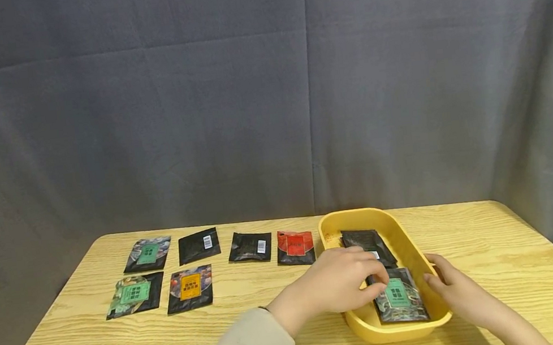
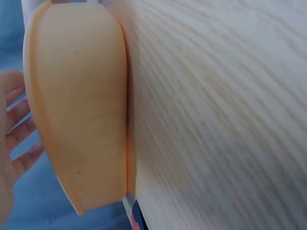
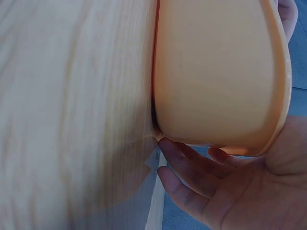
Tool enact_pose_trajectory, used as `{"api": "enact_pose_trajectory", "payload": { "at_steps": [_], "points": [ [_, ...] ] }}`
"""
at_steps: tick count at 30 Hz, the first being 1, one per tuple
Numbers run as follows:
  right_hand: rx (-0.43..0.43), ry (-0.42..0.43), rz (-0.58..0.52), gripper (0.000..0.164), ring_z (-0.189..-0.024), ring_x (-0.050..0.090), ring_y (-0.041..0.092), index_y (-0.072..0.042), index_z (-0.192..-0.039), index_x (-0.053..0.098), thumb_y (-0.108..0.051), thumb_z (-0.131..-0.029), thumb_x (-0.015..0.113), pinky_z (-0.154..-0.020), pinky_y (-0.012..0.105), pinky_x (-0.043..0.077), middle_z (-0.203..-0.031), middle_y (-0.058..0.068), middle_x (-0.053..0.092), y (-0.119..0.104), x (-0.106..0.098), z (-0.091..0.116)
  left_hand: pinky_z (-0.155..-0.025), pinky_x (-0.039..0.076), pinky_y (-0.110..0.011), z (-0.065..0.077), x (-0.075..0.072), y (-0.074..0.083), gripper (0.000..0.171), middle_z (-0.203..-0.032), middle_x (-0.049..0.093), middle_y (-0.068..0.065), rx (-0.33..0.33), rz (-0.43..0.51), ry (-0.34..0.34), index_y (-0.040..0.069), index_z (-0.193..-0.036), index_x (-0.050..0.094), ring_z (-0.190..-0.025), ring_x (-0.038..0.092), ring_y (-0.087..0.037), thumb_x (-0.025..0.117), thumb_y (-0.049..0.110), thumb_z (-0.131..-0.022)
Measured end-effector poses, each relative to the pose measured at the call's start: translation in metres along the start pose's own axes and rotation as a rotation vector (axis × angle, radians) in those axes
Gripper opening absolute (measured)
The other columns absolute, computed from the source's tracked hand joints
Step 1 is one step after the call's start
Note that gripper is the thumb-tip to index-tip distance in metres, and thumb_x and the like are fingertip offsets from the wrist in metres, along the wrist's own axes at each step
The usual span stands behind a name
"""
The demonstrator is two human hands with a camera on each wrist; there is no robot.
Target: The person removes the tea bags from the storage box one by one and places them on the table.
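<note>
A yellow plastic box [image 1: 361,328] stands on the table with dark flat sachets inside. A sachet with a green label [image 1: 398,295] lies face up at its near end, and a black sachet [image 1: 369,244] lies farther back. My left hand [image 1: 347,281] is over the box's left rim, its fingers bent loosely above the green-label sachet and partly covering it. Spread fingers [image 2: 21,122] show beyond the rim in the left wrist view, with nothing seen between them. My right hand [image 1: 456,291] holds the box by its right side, thumb at the rim and fingers along the outer wall.
Left of the box, several sachets lie spread on the wooden table [image 1: 253,323]: a red one [image 1: 295,247], an orange-label one [image 1: 189,289], black ones [image 1: 250,247] and green-label ones [image 1: 135,294]. A grey curtain [image 1: 229,115] hangs behind the table.
</note>
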State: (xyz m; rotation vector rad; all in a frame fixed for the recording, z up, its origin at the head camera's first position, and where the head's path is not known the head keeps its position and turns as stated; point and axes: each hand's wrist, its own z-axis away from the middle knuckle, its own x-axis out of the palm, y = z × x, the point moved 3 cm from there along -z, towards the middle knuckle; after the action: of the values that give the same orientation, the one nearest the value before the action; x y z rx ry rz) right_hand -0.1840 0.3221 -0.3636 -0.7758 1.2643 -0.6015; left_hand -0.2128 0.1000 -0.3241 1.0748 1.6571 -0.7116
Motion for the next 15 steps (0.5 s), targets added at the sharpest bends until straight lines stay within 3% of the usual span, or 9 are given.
{"api": "enact_pose_trajectory", "payload": {
  "at_steps": [8, 15],
  "points": [
    [-0.008, -0.008, 0.008, 0.046, -0.117, 0.055, 0.043, 0.013, -0.144, 0.021, -0.005, -0.106, 0.039, -0.084, 0.044, 0.054, -0.134, 0.040, 0.044, 0.001, -0.001, 0.002, -0.069, 0.043, -0.011, -0.013, 0.009, 0.011, 0.012, -0.103, 0.063, 0.023, -0.050, 0.018, -0.072, 0.033, -0.105, 0.072, -0.092, 0.056, 0.006, 0.063, 0.037, -0.097],
    [-0.003, -0.025, -0.006, 0.048, -0.115, 0.056, 0.042, 0.012, -0.146, 0.019, -0.007, -0.107, 0.039, -0.082, 0.044, 0.055, -0.136, 0.041, 0.042, 0.002, -0.002, 0.002, -0.080, 0.049, -0.018, -0.026, 0.025, 0.019, 0.021, -0.113, 0.059, 0.025, -0.138, 0.058, -0.190, 0.036, -0.115, 0.069, -0.106, 0.055, 0.004, 0.063, 0.043, -0.096]
  ]
}}
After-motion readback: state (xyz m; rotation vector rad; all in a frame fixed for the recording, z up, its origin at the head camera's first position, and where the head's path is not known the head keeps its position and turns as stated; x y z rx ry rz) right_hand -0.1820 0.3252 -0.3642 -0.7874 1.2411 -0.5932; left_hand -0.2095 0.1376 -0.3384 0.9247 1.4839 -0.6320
